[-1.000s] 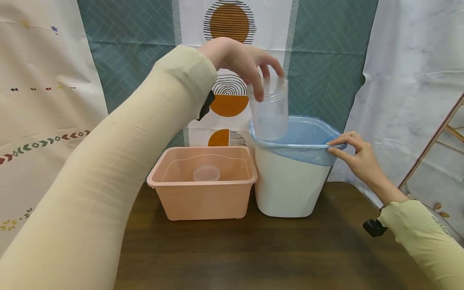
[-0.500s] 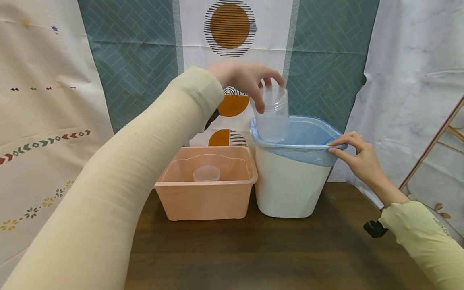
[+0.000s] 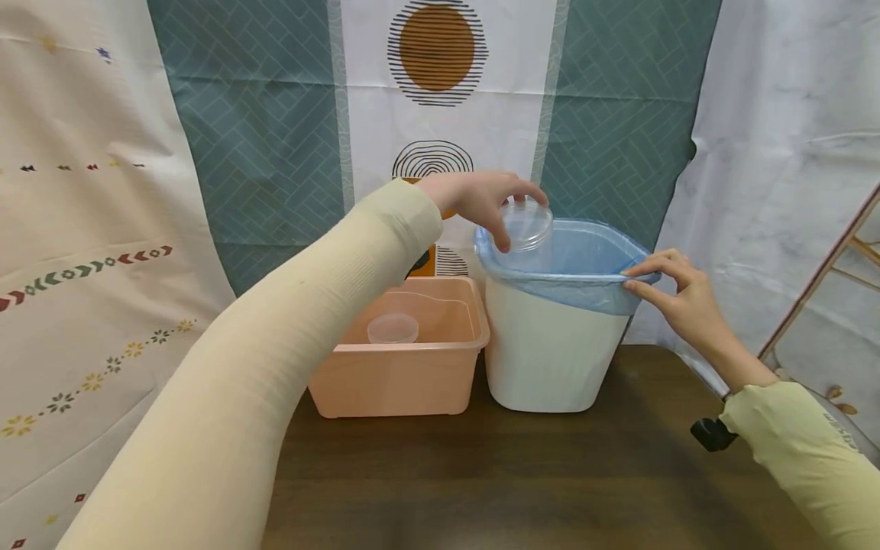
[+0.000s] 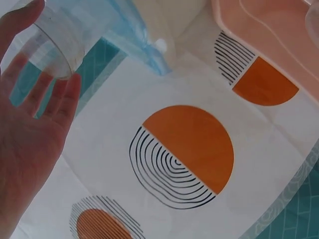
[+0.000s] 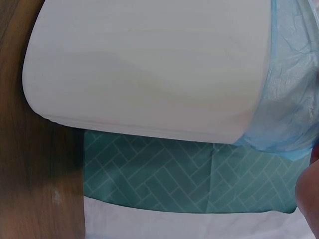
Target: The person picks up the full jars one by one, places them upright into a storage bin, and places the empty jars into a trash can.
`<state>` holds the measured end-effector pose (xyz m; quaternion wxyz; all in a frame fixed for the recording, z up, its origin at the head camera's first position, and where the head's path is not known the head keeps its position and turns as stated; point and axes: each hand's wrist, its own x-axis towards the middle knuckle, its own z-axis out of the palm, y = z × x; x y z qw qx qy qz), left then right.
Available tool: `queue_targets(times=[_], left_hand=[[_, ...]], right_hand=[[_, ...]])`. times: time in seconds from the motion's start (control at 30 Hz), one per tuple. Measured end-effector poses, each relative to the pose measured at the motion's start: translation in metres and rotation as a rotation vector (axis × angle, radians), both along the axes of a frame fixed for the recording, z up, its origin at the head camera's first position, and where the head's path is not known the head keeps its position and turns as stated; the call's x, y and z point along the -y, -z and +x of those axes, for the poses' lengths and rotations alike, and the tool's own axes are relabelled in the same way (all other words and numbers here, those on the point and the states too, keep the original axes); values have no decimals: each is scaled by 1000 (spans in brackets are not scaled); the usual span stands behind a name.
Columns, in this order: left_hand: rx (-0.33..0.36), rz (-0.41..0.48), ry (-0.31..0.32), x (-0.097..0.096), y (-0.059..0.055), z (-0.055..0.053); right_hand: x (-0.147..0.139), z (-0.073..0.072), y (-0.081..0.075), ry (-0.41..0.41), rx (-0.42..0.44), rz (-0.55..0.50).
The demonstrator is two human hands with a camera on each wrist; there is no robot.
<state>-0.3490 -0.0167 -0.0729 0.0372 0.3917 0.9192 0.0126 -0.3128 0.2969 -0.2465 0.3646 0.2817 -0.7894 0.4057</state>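
My left hand [image 3: 481,200] grips a clear plastic cup [image 3: 531,229] around its upper part, thumb on the near side. The cup's lower part sits inside the mouth of a white trash bin [image 3: 543,351], near its left rim. A blue trash bag [image 3: 584,294] lines the bin and folds over the rim. On the bin's right side, my right hand [image 3: 687,305] pinches the bag-covered rim between thumb and fingers. In the left wrist view, the fingers of the left hand [image 4: 35,129] reach around the open end of the cup [image 4: 55,45].
A pink plastic basin [image 3: 395,382] stands left of the bin, with a round clear lid-like piece [image 3: 393,328] inside it. Both containers are on a dark wooden table [image 3: 481,473]. Patterned cloths [image 3: 275,153] hang behind. A wooden frame [image 3: 818,275] is at the right.
My left hand has lowered the cup from above the rim into the mouth of the bin, shifting slightly right. My right hand has stayed at the rim.
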Motion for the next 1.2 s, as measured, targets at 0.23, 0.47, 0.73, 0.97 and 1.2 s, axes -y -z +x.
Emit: queue_targets(times=[0.23,0.47,0.73,0.97,1.2], left_hand=[[-11,-7,27,-5,17,-8],[3,11,19,-7,27,-11],[30,16,7,-6,33,-15],[40,-2,-2,-5,32,-15],[45,-28,-5,-8,32,-17]], right_hand=[[-4,-4,1,-13,16,2],[-7,-6,4,-9,8,-1],[-6,-8,2,-9,16,-5],[-4,-6,1,-19,8,-12],[-3,-6,1,-14,19,-16]])
